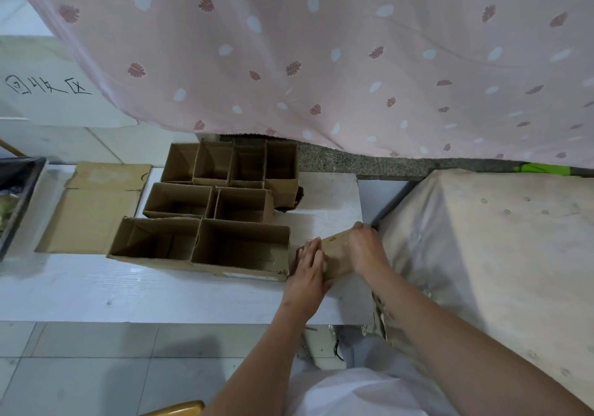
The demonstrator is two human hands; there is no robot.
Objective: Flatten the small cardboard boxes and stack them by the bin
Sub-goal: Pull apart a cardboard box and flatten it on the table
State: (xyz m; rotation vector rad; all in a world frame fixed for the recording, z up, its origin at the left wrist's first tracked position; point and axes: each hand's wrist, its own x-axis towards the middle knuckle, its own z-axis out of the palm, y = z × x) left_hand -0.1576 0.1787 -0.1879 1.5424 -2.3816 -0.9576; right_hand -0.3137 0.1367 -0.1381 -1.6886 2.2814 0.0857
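Observation:
Several small open cardboard boxes stand in rows on a low white platform. Right of them lies a small brown box, pressed low under both my hands. My left hand lies on its left end with straight fingers. My right hand covers its right end, fingers curled over the far edge. A flattened, larger cardboard sheet lies on the platform at the left, beside a dark bin.
A pink patterned curtain hangs behind the platform. A cloth-covered block stands close on the right. A white sign with handwriting sits at the far left. Grey tiled floor lies in front.

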